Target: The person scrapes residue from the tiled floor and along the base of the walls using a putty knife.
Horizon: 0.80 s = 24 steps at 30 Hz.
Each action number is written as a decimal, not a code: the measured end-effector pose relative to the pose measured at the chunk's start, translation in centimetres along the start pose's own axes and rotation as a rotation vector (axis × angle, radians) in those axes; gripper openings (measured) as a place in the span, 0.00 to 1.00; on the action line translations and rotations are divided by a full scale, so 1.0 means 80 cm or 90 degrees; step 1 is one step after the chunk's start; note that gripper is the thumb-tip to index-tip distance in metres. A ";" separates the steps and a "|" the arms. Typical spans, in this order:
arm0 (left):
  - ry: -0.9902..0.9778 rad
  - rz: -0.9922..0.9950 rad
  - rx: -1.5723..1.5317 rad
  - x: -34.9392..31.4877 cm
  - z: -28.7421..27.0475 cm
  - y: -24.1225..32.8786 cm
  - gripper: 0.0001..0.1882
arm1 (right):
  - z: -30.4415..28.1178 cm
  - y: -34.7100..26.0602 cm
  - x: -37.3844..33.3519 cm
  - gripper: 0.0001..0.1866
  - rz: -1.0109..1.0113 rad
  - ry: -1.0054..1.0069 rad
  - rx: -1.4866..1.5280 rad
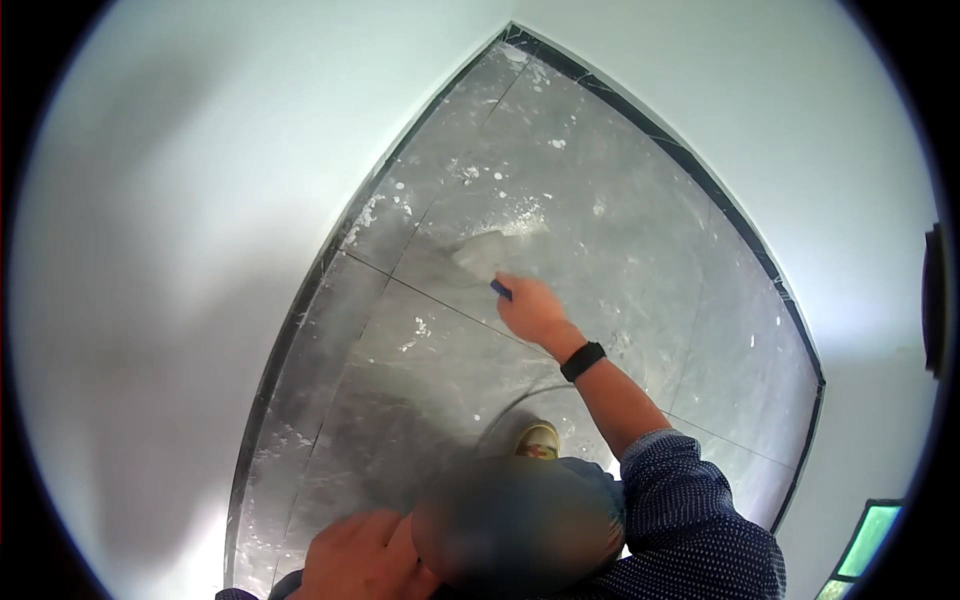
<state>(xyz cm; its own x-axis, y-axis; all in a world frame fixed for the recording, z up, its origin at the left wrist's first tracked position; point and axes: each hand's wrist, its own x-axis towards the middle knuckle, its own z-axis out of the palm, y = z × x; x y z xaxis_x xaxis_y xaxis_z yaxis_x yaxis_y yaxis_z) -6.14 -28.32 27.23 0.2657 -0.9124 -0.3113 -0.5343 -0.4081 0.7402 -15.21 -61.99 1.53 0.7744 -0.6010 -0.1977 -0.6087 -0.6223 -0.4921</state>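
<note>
The white-flecked grey tile floor (610, 255) could scratch if the flat, blue-handled scraper (483, 255) clasped in the fingers of the right hand (533, 308) tilts, the left hand's fingers (350, 550) being unreadable.

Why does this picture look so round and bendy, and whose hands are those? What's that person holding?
There's no robot here, just a person using bare hands. A wide fisheye camera worn on their head looks down, so straight edges seem to curve. The right hand, below a black wristband, grips a scraper with a blue handle. The grey tiled floor is dotted with white flecks. The left hand is low in the picture, and I can't tell whether it holds anything. You can also see a shoe at the bottom.
</note>
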 end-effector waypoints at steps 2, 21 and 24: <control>-0.008 -0.010 0.010 0.003 -0.002 0.002 0.17 | 0.012 -0.004 -0.031 0.17 -0.019 -0.082 -0.026; 0.029 -0.005 -0.005 0.014 -0.005 -0.006 0.17 | 0.041 -0.055 -0.067 0.25 0.019 -0.103 0.033; 0.060 -0.001 -0.040 0.022 -0.021 -0.010 0.15 | 0.035 -0.045 -0.054 0.25 0.056 -0.093 0.028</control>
<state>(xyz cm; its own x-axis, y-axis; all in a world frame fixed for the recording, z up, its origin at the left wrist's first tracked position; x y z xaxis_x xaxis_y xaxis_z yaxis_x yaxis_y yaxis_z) -3.91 -29.51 27.06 0.3420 -0.9036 -0.2579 -0.4826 -0.4044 0.7769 -15.88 -55.73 1.81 0.7370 -0.5715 -0.3609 -0.6699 -0.5461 -0.5030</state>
